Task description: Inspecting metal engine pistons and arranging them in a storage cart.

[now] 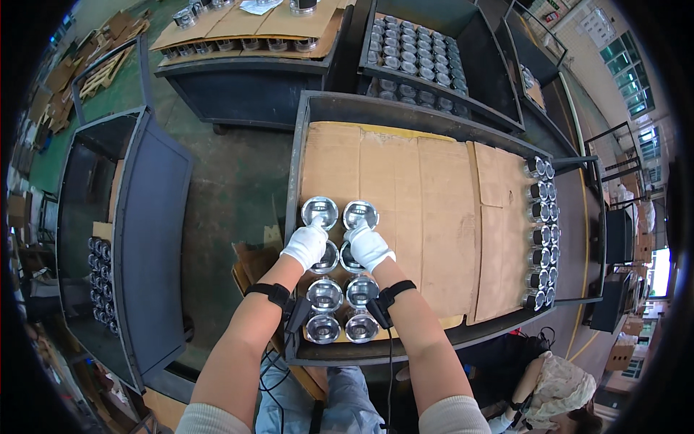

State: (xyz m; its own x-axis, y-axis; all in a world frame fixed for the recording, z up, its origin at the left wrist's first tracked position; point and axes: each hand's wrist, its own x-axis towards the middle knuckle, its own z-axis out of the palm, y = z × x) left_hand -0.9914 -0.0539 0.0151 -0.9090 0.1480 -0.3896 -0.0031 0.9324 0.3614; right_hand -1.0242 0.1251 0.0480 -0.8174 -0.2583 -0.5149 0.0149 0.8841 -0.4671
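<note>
At far left, wooden pallets lie on the green floor, and nearer stands a grey cart with a cluster of dark metal parts inside. Behind, a second cart bears cardboard with more parts under and on it. Then comes the left rim of the open metal bin in front of the person. The left hand, in a white glove, grasps the near edge of a shiny cylindrical part, its fingers reaching into the open face; a black strap circles that forearm. Just to the right, the right hand, gloved and strapped likewise, grasps the twin cylindrical part the same way. Both parts are over the left end of the bin, just beyond two columns of similar pieces, some half hidden by the hands. Rightward stretches brown cardboard, with a bin of gathered parts beyond it. Two files of parts line the right end. At lower right, another person shows in pale cloth; farther right are windows.
</note>
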